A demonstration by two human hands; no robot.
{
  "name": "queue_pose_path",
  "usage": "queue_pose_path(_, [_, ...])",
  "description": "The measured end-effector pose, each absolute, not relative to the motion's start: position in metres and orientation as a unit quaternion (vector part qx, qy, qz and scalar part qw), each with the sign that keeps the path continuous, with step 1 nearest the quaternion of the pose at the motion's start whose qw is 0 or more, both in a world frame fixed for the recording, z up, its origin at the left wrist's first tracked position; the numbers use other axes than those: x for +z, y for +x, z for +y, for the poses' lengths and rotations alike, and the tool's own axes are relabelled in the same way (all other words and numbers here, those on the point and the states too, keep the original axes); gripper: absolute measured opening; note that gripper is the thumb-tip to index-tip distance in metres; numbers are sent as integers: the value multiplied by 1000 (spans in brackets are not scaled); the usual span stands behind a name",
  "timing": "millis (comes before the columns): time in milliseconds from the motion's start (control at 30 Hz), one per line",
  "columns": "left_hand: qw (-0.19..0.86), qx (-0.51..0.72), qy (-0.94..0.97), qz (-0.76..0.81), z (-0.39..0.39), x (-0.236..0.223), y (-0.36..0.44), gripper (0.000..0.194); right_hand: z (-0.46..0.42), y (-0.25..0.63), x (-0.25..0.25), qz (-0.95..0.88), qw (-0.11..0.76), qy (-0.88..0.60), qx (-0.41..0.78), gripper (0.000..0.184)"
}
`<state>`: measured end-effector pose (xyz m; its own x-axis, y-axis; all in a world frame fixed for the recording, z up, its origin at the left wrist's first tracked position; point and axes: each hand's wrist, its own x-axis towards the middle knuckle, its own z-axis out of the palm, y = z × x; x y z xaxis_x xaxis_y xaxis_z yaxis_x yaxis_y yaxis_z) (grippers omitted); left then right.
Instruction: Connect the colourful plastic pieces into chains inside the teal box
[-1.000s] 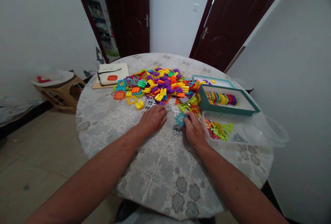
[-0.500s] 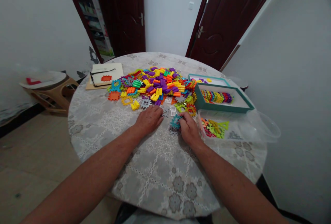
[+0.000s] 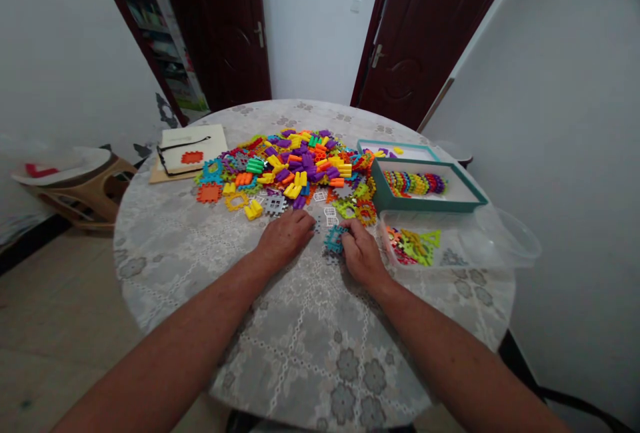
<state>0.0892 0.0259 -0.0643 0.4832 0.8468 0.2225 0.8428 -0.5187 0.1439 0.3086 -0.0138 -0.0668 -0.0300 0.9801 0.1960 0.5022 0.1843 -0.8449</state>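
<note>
My right hand [image 3: 363, 254] pinches a blue toothed building piece [image 3: 334, 239] between thumb and fingers, just above the tablecloth. Part of a grey toothed piece [image 3: 331, 259] shows directly under the blue one; whether the two are joined is not clear. On the table to the left lies my left hand [image 3: 285, 241], its fingers bent and close together. A small grey piece [image 3: 317, 223] is at its fingertips; any grip on it is hidden. Beyond both hands spreads a heap of coloured building pieces [image 3: 305, 169], with white window frames [image 3: 331, 217] at its near edge.
A teal box [image 3: 425, 203] with stacked colourful pieces stands at the right, its lid [image 3: 425, 149] behind. Nearer is a clear plastic tub [image 3: 450, 236] with some pieces. Notebooks [image 3: 215, 136] with a black strap and an orange piece lie at the left of the round table [image 3: 300, 339].
The view has shifted slightly. My right hand has drawn the blue piece a little toward me and left, over the grey one. My left hand has stayed almost in place.
</note>
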Motion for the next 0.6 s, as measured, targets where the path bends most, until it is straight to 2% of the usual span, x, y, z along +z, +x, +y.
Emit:
queue_pose_path(200, [57, 144, 864, 479, 26, -65, 84, 18, -13, 308, -67, -645, 406, -583, 283, 22])
queue_pose_path(400, [114, 218, 868, 431, 18, -59, 70, 21, -16, 308, -67, -664, 394, -577, 268, 21])
queue_pose_path(467, [88, 245, 854, 450, 19, -56, 63, 20, -16, 308, -67, -668, 389, -574, 270, 21])
queue_pose_path(600, [-32, 313, 771, 554, 28, -49, 42, 22, -16, 308, -67, -672, 382, -579, 261, 23])
